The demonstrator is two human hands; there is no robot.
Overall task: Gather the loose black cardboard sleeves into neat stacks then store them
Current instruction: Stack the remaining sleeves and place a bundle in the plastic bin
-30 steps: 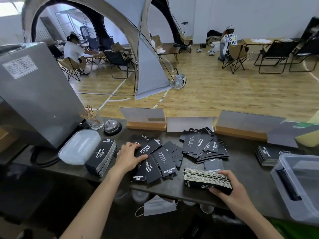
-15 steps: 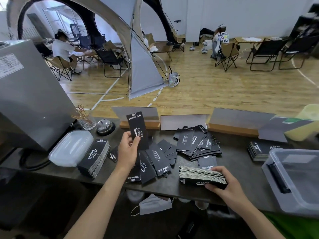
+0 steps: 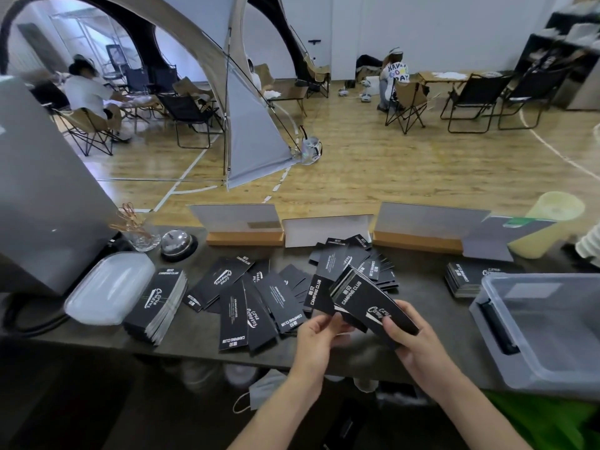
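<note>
Loose black cardboard sleeves (image 3: 246, 297) with white "CAMPING CLUB" print lie fanned over the dark counter (image 3: 201, 339). My right hand (image 3: 412, 339) grips a thick stack of sleeves (image 3: 370, 303), lifted and tilted above the counter. My left hand (image 3: 316, 332) pinches a single sleeve (image 3: 319, 295) against that stack's near end. A second loose pile (image 3: 354, 259) lies behind the held stack. One gathered stack (image 3: 159, 303) leans at the left, another stack (image 3: 464, 280) sits at the right.
A clear plastic bin (image 3: 545, 323) stands at the right, its lid (image 3: 110, 285) lying at the left beside a metal machine (image 3: 42, 203). A service bell (image 3: 178, 243), a glass with clips (image 3: 141, 235) and card signs (image 3: 240, 222) line the counter's far edge.
My right hand lifted the thick stack off the counter. My left hand carried the single sleeve from the left pile over to the stack.
</note>
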